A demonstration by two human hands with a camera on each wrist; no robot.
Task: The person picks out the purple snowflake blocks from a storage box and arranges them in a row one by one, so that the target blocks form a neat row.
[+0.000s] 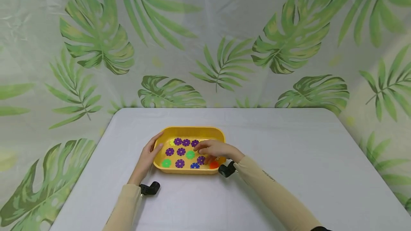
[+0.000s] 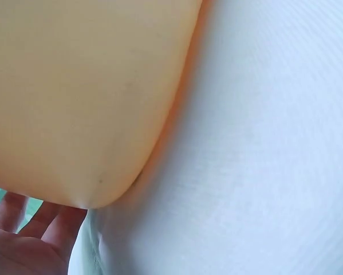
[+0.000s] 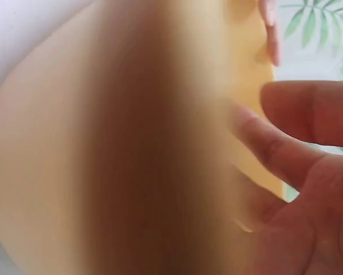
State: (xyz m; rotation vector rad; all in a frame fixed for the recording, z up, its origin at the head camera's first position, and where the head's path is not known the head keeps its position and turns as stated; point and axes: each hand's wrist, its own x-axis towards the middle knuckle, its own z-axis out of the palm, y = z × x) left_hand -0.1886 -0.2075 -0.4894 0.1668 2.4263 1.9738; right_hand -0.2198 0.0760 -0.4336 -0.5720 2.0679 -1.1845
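Head view: the right hand (image 1: 216, 149), fingers loosely parted, is reaching over the right half of the yellow tray (image 1: 183, 170); the middle green disc (image 1: 190, 155) is lying mid-tray, just left of these nearer fingers, while the left hand (image 1: 149, 153) is gripping the tray's left end.

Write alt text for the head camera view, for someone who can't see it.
A person's left hand grips the left end of a yellow tray of flower-shaped discs, mostly purple, while the right hand reaches over its right side. The tray sits on a white table.
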